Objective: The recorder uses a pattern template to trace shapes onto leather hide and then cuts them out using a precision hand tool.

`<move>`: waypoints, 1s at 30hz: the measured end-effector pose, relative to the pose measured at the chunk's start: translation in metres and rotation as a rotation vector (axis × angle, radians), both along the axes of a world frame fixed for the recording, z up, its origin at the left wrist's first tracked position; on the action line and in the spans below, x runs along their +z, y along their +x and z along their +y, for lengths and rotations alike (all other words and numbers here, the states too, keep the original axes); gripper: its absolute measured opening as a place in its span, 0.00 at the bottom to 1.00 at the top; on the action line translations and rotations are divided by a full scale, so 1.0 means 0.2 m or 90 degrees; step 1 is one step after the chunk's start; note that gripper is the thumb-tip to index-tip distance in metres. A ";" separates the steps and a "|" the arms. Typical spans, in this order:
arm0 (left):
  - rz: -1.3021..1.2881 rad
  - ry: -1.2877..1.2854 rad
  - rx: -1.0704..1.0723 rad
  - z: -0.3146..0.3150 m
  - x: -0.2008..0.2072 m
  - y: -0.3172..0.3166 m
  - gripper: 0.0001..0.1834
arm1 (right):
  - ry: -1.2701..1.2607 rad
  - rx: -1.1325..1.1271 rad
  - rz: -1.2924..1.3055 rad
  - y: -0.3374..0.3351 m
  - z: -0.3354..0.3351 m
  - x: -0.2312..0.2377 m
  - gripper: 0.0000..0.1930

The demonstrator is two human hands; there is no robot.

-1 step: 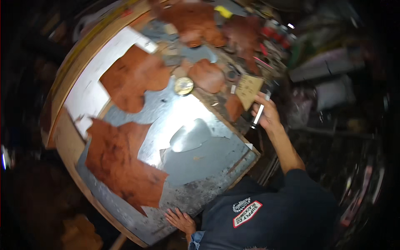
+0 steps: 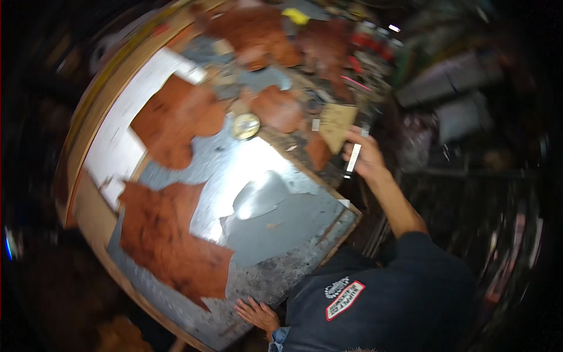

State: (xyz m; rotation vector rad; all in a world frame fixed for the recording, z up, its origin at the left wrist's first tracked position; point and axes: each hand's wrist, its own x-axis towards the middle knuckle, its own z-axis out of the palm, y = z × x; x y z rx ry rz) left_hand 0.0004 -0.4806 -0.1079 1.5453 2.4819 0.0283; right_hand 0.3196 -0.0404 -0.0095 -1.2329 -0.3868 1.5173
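Note:
My right hand (image 2: 366, 157) reaches over the far right corner of the workbench, fingers bent around a slim white stick with dark ends (image 2: 354, 155), perhaps a marker. Its fingertips are at the edge of a tan card piece with handwriting (image 2: 335, 126); whether they grip the card I cannot tell. My left hand (image 2: 258, 315) lies flat with fingers spread on the grey metal-like sheet (image 2: 270, 287) at the near edge. Close to it lies a large reddish-brown leather piece (image 2: 176, 234). Grey flat cut pieces (image 2: 275, 229) rest in the middle.
More brown leather (image 2: 176, 120) lies on a white sheet (image 2: 111, 146) at the far left. A round tin (image 2: 245, 126) stands near the bright glare. Leather scraps (image 2: 275, 108), a dark red hide (image 2: 322, 53) and red-marked bottles (image 2: 375, 44) crowd the back.
The whole view has shifted slightly, so the bench and the things on it appear a little further left and lower. Both hands keep the same pose.

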 end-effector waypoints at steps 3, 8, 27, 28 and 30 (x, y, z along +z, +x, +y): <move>0.071 -0.014 -0.007 -0.16 -0.03 0.00 0.27 | -0.025 0.090 0.074 -0.11 -0.02 -0.03 0.12; 0.142 0.069 -0.096 -0.15 -0.17 -0.10 0.30 | -0.088 0.108 0.048 -0.16 -0.20 -0.02 0.16; 0.281 0.194 -0.357 -0.49 -0.25 -0.10 0.28 | 0.147 -0.019 0.067 0.09 -0.02 0.34 0.13; 0.279 0.196 -0.348 -0.48 -0.25 -0.09 0.28 | 0.140 -0.014 0.073 0.09 0.00 0.34 0.13; 0.279 0.173 -0.322 -0.47 -0.25 -0.07 0.29 | 0.138 -0.026 0.067 0.08 0.02 0.33 0.13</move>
